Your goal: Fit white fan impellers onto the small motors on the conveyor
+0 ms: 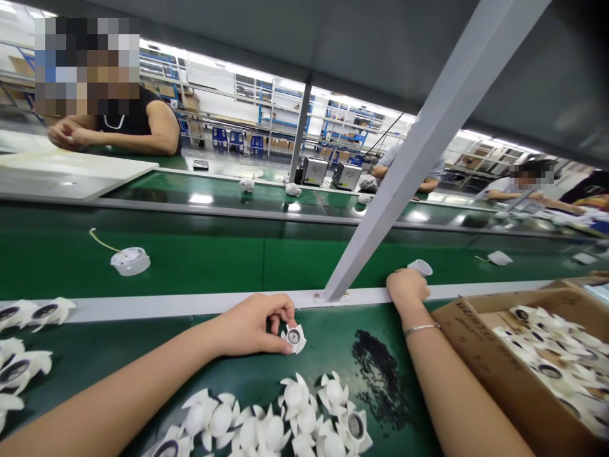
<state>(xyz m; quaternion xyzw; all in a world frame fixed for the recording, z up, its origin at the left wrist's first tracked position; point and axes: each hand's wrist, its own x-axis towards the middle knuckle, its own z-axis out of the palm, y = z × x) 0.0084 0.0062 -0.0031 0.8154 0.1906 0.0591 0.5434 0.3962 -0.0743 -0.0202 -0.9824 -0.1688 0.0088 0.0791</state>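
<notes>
Between the thumb and fingers of my left hand (254, 325) is a small white fan blade wheel (295, 338) with a dark ring at its hub, held just above the green table. My right hand (406, 287) reaches over the pale rail and is closed around a white cup-shaped plastic part (420, 268), at the near side of the green belt. Its fingertips are partly hidden. Below my hands lies a loose pile of white fan wheels (271, 431). Small black pieces (380, 381) are scattered on the table between my forearms.
A cardboard box (495, 362) of fan wheels stands at the right. More fan wheels (19, 368) lie at far left. A slanted metal post (380, 216) rises from the rail. The belt (228, 260) carries a round white housing (130, 261) with a wire. Co-workers sit across the line.
</notes>
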